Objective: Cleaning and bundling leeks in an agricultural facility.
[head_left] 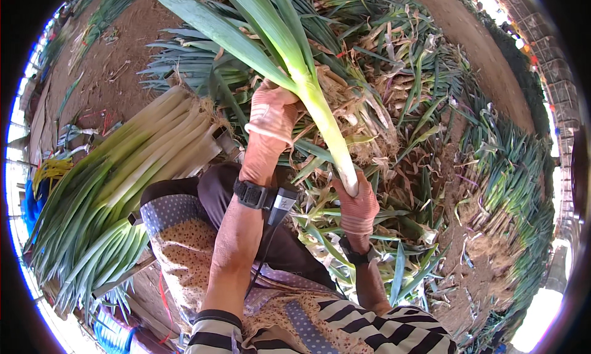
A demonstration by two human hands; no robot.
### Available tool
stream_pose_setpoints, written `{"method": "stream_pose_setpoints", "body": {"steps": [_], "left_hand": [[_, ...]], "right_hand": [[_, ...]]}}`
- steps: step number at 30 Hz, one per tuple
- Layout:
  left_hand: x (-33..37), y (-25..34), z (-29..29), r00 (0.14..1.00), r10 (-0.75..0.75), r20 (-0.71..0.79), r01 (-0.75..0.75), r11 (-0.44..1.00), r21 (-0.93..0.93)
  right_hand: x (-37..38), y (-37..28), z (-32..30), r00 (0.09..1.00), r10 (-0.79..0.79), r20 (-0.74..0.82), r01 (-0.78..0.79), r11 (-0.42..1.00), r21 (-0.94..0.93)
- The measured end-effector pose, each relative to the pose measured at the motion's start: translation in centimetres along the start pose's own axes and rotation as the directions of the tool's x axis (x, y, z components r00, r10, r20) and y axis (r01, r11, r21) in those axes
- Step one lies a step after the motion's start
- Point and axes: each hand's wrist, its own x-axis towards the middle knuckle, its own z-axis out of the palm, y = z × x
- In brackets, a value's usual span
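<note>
A large green onion (326, 120) with a thick white stalk and broad green leaves slants across the middle, leaves toward the top left. My left hand (274, 111), in a pinkish striped glove, is closed round it just below where the leaves fan out. At its white lower end, my right hand (357, 203), gloved alike, is closed on the stalk's tip. The roots do not show; that end lies partly within the right fingers. Peeled husks and leaf scraps (394, 237) lie beneath and beside the right hand.
Cleaned green onions (129, 151) lie stacked on a metal-framed rack at my left. Unpeeled onions with dry skins and roots (369, 114) are heaped ahead. A long row of onions (511, 169) curves along the right. Bare soil (111, 64) shows at the far left.
</note>
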Motion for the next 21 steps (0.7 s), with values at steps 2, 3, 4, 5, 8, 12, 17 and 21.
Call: {"method": "stream_pose_setpoints", "body": {"steps": [2, 3, 4, 5, 8, 12, 17, 21], "left_hand": [[-0.5, 0.2, 0.9, 0.992, 0.066, 0.106, -0.074, 0.995, 0.071], [-0.5, 0.2, 1.2, 0.992, 0.070, 0.107, -0.078, 0.994, 0.075], [-0.5, -0.1, 1.6, 0.993, 0.105, 0.056, -0.111, 0.987, 0.120], [-0.5, -0.3, 2.0, 0.990, 0.141, 0.007, -0.141, 0.976, 0.166], [0.0, -0.8, 1.9, 0.989, 0.139, -0.048, -0.113, 0.929, 0.354], [0.8, -1.4, 2.6, 0.982, 0.186, -0.022, -0.154, 0.870, 0.468], [0.1, -1.7, 3.1, 0.974, 0.223, -0.037, 0.052, -0.063, 0.997], [-1.6, -6.2, -2.8, 0.760, -0.008, 0.650, -0.639, -0.187, 0.746]], "right_hand": [[0.2, 0.4, 0.0, 1.000, 0.012, -0.017, -0.012, 1.000, -0.001], [0.2, 0.3, 0.1, 1.000, 0.019, -0.018, -0.019, 1.000, 0.024], [0.1, 0.2, 0.1, 0.999, 0.027, -0.019, -0.026, 0.999, 0.048], [0.0, -0.1, 0.0, 1.000, 0.025, -0.019, -0.024, 0.998, 0.053], [-0.2, -0.9, -0.1, 0.997, 0.080, 0.014, -0.080, 0.997, 0.003], [-0.9, -0.4, 0.8, 0.991, 0.136, 0.000, -0.136, 0.990, 0.040], [-1.6, -0.4, 1.2, 0.963, 0.217, 0.157, -0.203, 0.974, -0.105], [0.4, -4.3, 2.7, 0.884, 0.270, 0.383, -0.228, 0.962, -0.152]]}}
